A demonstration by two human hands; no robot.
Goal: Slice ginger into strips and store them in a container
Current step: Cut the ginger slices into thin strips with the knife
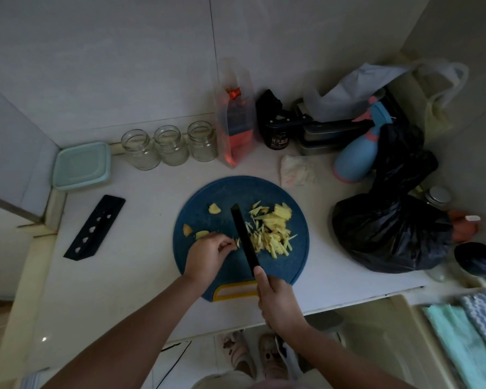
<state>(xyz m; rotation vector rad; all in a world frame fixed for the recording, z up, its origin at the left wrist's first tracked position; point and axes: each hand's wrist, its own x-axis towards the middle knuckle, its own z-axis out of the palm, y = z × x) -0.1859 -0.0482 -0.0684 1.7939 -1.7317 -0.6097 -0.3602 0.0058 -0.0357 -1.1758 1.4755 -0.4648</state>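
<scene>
The left hand [205, 255] grip pinches the small pale ginger piece [237, 243] on the round blue cutting board [227, 192]. Keep that grip tucked clear of the black knife [244, 237] just beside it. The right hand [279, 301] grip is wrapped round the knife. Cut yellow ginger strips [275, 234] lie right of the blade.

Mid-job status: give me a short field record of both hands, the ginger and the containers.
left hand: pinches small ginger piece beside blade
right hand: grips black knife, blade on round blue cutting board
cut: pale yellow ginger strips piled right of blade
uncut: three ginger chunks on board's left
containers: three clear glass jars, lidless, no ginger visible inside; teal lidded plastic box
</scene>
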